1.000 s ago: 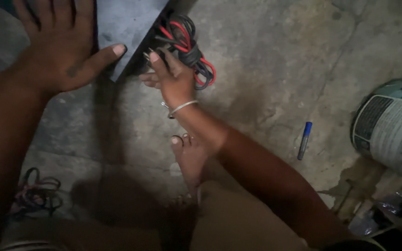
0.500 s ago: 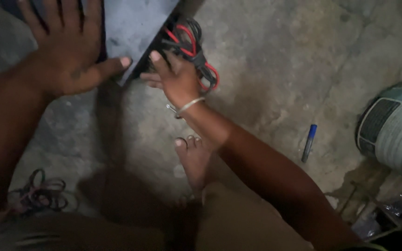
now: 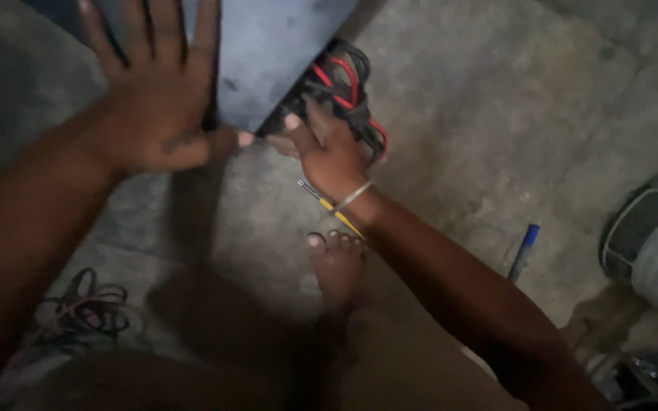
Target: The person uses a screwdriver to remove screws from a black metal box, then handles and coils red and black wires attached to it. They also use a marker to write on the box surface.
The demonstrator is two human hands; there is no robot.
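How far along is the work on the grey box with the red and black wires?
Done: nothing looks finished. In hand: the left hand lies flat against the flat grey metal box, and the right hand reaches at the bundle of red and black wires at its corner. Left: the wires are loose outside the box; a blue pen lies untouched on the concrete floor.

A flat dark grey panel [image 3: 268, 57] lies tilted at the top of the view, one corner pointing down toward the concrete floor. Just beside its right edge and partly tucked under it sits a looped bundle of red and black wires [image 3: 344, 84].
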